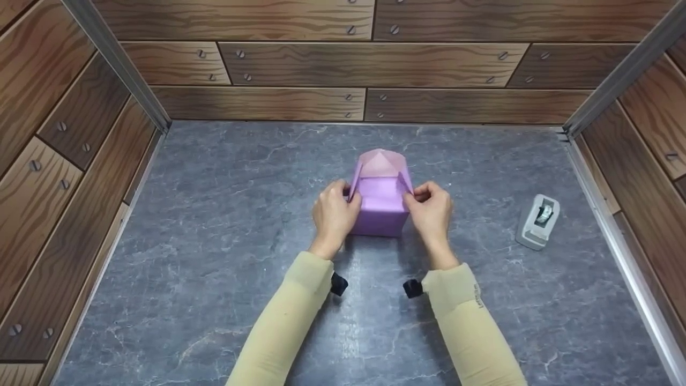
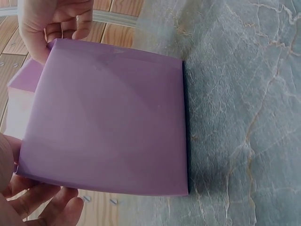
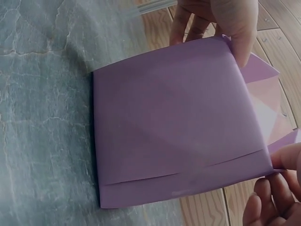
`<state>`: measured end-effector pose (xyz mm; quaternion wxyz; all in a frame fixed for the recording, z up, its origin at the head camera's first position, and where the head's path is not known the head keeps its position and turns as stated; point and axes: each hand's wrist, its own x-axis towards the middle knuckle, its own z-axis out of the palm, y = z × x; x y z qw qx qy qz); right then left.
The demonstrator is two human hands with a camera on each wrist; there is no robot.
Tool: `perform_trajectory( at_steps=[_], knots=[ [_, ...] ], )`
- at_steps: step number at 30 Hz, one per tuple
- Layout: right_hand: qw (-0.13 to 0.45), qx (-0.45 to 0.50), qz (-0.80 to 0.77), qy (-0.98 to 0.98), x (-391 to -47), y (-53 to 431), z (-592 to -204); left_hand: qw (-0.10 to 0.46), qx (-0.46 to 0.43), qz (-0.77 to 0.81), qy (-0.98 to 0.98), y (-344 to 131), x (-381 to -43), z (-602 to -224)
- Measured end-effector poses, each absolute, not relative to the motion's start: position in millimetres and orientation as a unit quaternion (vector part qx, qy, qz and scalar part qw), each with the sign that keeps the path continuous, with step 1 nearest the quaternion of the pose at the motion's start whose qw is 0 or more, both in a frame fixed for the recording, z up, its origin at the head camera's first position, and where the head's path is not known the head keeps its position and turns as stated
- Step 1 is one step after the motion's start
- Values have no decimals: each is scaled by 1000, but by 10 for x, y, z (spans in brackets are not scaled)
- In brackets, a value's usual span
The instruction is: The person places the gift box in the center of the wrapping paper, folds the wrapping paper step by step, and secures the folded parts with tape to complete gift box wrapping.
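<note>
Purple paper box [image 1: 378, 221] sitting on table [image 1: 214, 300], top open. My left hand [image 1: 335, 212] pinching its left top edge, right hand [image 1: 434, 209] pinching right one. Guessing I'm mid top-folding step; next move probably wants light, even grip, no crumpling.

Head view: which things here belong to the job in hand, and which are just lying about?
In the job:
- purple box, flaps raised
- left hand, gripping its left side
- right hand, gripping its right side

Lying about, for now:
- tape dispenser, off to the right, untouched; possibly needed later
</note>
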<state>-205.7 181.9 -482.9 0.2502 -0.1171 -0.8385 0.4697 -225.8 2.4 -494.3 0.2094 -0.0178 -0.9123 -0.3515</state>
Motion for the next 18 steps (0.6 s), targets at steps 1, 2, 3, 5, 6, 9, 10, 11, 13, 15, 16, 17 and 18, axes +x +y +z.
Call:
perform_trajectory(
  at_steps=[1,2,3,5,6,9,10,11,13,15,16,17,18],
  knots=[
    [249,-117,471,-838,-2055,1822,-4821,210,-18,-352,-912,24,-2256,-4941],
    [246,-117,475,-837,-2053,1825,-4812,210,-17,-351,-912,24,-2255,-4940],
    [244,-117,477,-836,-2053,1829,-4801,210,-17,-349,-913,25,-2254,-4938],
    [239,-111,487,-833,-2052,1834,-4775,210,-16,-348,-913,27,-2253,-4939],
    [237,-106,492,-831,-2051,1838,-4761,210,-17,-347,-914,29,-2253,-4940],
    [238,-82,510,-823,-2048,1848,-4723,212,-17,-343,-915,33,-2252,-4939],
    [239,-75,516,-820,-2048,1852,-4714,212,-17,-342,-915,34,-2253,-4939],
    [240,-68,519,-817,-2049,1855,-4707,213,-17,-341,-915,34,-2255,-4939],
    [243,-63,523,-815,-2055,1862,-4698,213,-17,-341,-915,33,-2257,-4939],
    [245,-66,517,-817,-2063,1866,-4695,212,-17,-342,-915,33,-2261,-4941],
    [247,-71,512,-820,-2068,1864,-4696,212,-18,-344,-914,32,-2261,-4941],
    [250,-75,506,-822,-2072,1862,-4697,211,-18,-345,-915,31,-2261,-4942],
    [254,-79,499,-824,-2077,1860,-4700,211,-19,-345,-914,31,-2261,-4941]
  ],
)
